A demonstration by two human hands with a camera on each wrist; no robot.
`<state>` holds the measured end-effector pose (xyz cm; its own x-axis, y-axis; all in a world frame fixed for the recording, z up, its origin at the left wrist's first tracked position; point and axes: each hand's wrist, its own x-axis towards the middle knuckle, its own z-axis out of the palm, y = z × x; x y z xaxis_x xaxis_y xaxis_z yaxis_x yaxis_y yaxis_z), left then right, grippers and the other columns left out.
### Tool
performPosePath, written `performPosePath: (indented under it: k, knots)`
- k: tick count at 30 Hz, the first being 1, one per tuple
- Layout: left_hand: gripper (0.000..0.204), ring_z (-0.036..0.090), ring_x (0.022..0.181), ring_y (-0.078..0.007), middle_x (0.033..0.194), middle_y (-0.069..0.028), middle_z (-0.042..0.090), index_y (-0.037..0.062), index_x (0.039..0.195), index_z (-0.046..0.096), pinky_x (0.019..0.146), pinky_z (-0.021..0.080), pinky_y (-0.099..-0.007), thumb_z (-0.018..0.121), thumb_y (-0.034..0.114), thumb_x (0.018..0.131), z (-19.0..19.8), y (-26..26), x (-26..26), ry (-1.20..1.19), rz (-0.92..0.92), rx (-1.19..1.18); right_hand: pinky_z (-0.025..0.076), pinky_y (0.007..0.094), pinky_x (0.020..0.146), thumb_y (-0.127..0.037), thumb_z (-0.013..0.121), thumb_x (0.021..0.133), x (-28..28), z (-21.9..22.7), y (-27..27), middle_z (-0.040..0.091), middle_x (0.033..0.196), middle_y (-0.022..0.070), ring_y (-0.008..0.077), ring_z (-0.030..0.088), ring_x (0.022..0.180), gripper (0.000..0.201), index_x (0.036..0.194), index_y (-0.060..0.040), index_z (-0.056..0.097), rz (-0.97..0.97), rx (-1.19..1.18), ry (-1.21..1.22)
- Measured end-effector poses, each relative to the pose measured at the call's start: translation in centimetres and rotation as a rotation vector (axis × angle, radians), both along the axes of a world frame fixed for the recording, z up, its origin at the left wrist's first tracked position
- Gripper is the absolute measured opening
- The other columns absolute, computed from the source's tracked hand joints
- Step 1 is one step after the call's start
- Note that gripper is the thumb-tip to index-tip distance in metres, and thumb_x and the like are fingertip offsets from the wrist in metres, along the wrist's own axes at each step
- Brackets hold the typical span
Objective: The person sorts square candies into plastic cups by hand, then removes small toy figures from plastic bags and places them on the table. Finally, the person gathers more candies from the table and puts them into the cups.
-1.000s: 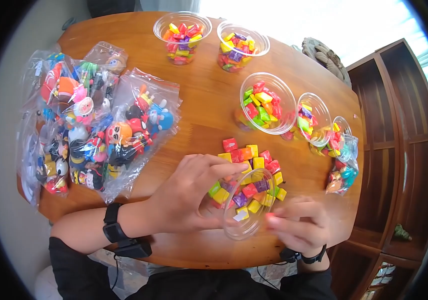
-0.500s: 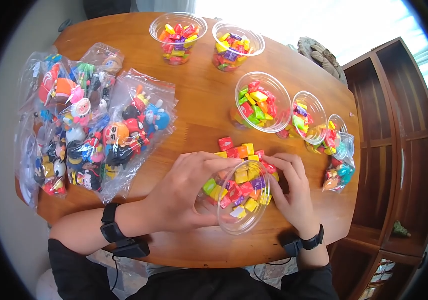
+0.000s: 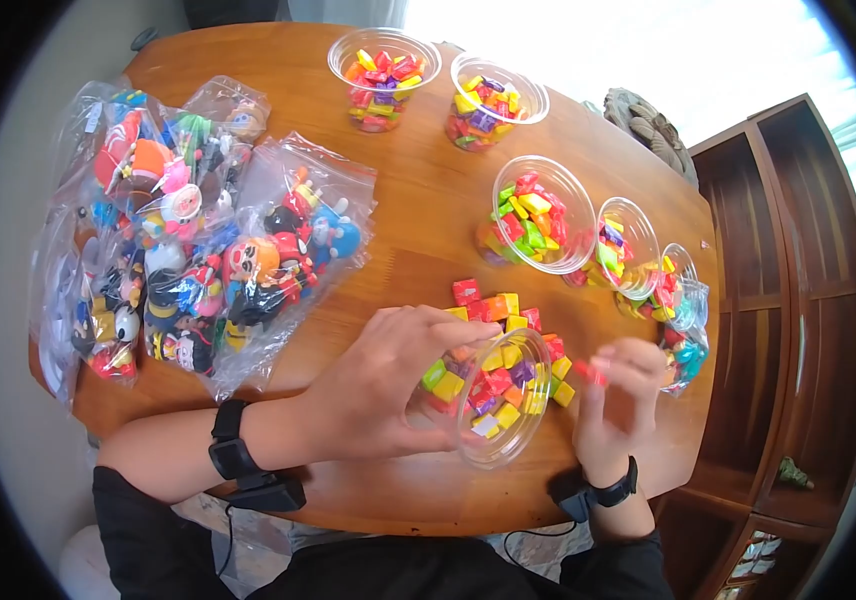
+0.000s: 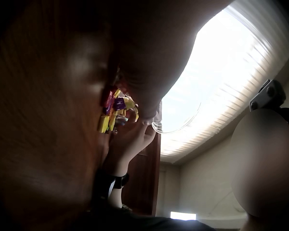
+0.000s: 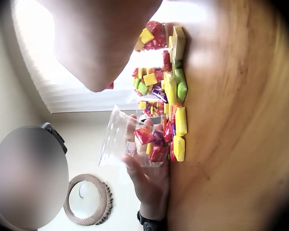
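My left hand (image 3: 373, 385) holds a clear plastic cup (image 5: 113, 139) by its side, thumb and fingers around the wall. The cup leans with its mouth toward me, and a few red, yellow and purple wrapped candies (image 5: 144, 135) show inside. Just right of the rim, my right hand (image 3: 620, 405) pinches a red wrapped candy (image 3: 589, 373) between thumb and fingertips, raised over the table. Loose wrapped candies (image 3: 561, 367) in red, yellow, orange and green lie around and behind the cup, partly hidden by it and the left hand.
Several clear cups filled with candies, one being a cup (image 3: 543, 215) beyond the pile, stand along the far and right side. Plastic bags of small figurines (image 3: 248, 260) cover the table's left. A smaller bag of figurines (image 3: 688, 350) lies near the right edge.
My right hand went from the cup's mouth to the candy pile, then drew back right with a red candy in its fingers. My left hand keeps holding the cup in about the same place.
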<state>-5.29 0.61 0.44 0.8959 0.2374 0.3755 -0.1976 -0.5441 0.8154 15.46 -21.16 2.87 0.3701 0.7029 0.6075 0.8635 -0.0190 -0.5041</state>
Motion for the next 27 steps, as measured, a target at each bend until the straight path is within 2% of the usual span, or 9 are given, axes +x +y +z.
performPosePath:
  k: [2, 5, 9, 13, 17, 19, 23, 25, 27]
  knots:
    - [0.092, 0.062, 0.130, -0.0363, 0.142, -0.0130, 0.066, 0.0076, 0.153, 0.058, 0.109, 0.048, -0.0479, 0.102, 0.032, 0.075, 0.0, 0.0, 0.0, 0.005, -0.006, 0.004, 0.057, 0.0398, 0.089, -0.006, 0.088, 0.090, -0.4, 0.6, 0.0, 0.067, 0.114, 0.0126, 0.0281, 0.067, 0.106, 0.033, 0.121, -0.0099, 0.076, 0.094, 0.023, -0.042]
    - [0.093, 0.062, 0.130, -0.0360, 0.142, -0.0120, 0.066, 0.0078, 0.152, 0.058, 0.110, 0.048, -0.0479, 0.103, 0.032, 0.075, 0.0, -0.1, 0.1, 0.012, -0.020, 0.016, 0.055, 0.0418, 0.095, -0.009, 0.086, 0.091, -0.6, 1.0, 0.4, 0.068, 0.124, 0.0157, 0.0290, 0.067, 0.109, 0.048, 0.137, -0.0097, 0.074, 0.309, -0.103, -0.092]
    - [0.092, 0.062, 0.131, -0.0360, 0.143, -0.0112, 0.066, 0.0077, 0.152, 0.059, 0.110, 0.048, -0.0479, 0.103, 0.032, 0.075, 0.0, -0.1, 0.1, 0.001, 0.002, 0.009, 0.055, 0.0422, 0.097, 0.006, 0.074, 0.091, -0.5, 0.5, 0.7, 0.067, 0.123, 0.0166, 0.0333, 0.067, 0.114, 0.044, 0.134, -0.0014, 0.071, 0.123, -0.111, 0.065]
    - [0.092, 0.062, 0.132, -0.0359, 0.143, -0.0113, 0.066, 0.0075, 0.152, 0.058, 0.110, 0.048, -0.0478, 0.103, 0.032, 0.075, -0.1, -0.1, 0.1, -0.003, -0.002, 0.001, 0.055, 0.0391, 0.095, 0.008, 0.073, 0.092, 0.5, 0.5, 2.1, 0.066, 0.120, 0.0182, 0.0318, 0.066, 0.112, 0.041, 0.132, 0.0008, 0.070, -0.012, -0.261, 0.160]
    - [0.092, 0.062, 0.132, -0.0352, 0.142, -0.0112, 0.067, 0.0078, 0.152, 0.058, 0.110, 0.048, -0.0474, 0.102, 0.032, 0.075, -0.2, 0.0, 0.1, 0.007, -0.002, 0.007, 0.055, 0.0361, 0.091, 0.008, 0.075, 0.091, 1.5, 1.0, 1.8, 0.065, 0.116, 0.0149, 0.0280, 0.066, 0.106, 0.037, 0.127, -0.0004, 0.072, 0.012, -0.436, 0.138]
    - [0.092, 0.063, 0.131, -0.0345, 0.141, -0.0108, 0.067, 0.0081, 0.153, 0.058, 0.109, 0.048, -0.0470, 0.102, 0.032, 0.075, -0.2, -0.1, 0.1, -0.018, 0.000, -0.003, 0.055, 0.0348, 0.087, 0.004, 0.081, 0.091, 1.6, 1.3, 1.4, 0.065, 0.113, 0.0122, 0.0249, 0.066, 0.101, 0.034, 0.124, -0.0016, 0.073, 0.012, -0.530, 0.246]
    - [0.093, 0.063, 0.131, -0.0342, 0.140, -0.0105, 0.068, 0.0080, 0.153, 0.058, 0.110, 0.047, -0.0468, 0.102, 0.032, 0.075, -0.1, -0.1, 0.2, -0.010, 0.005, -0.002, 0.055, 0.0341, 0.081, 0.000, 0.085, 0.090, 1.7, 1.1, 1.4, 0.066, 0.112, 0.0105, 0.0235, 0.068, 0.095, 0.031, 0.120, -0.0022, 0.075, 0.025, -0.485, 0.203]
    - [0.093, 0.066, 0.123, -0.0294, 0.135, -0.0092, 0.066, 0.0106, 0.158, 0.054, 0.107, 0.045, -0.0466, 0.097, 0.032, 0.079, -0.1, -0.1, 0.3, -0.038, -0.002, -0.009, 0.055, 0.0330, 0.076, 0.000, 0.086, 0.091, 1.7, 0.6, 1.4, 0.066, 0.112, 0.0108, 0.0236, 0.068, 0.091, 0.029, 0.118, -0.0021, 0.076, 0.016, -0.445, 0.264]
    - [0.093, 0.064, 0.127, -0.0320, 0.137, -0.0103, 0.067, 0.0090, 0.156, 0.056, 0.108, 0.046, -0.0468, 0.099, 0.032, 0.077, -0.1, -0.1, 0.2, -0.021, -0.003, -0.005, 0.055, 0.0329, 0.075, 0.001, 0.085, 0.092, 2.1, 0.1, 1.3, 0.066, 0.112, 0.0107, 0.0236, 0.069, 0.090, 0.027, 0.118, -0.0025, 0.076, 0.042, -0.390, 0.179]
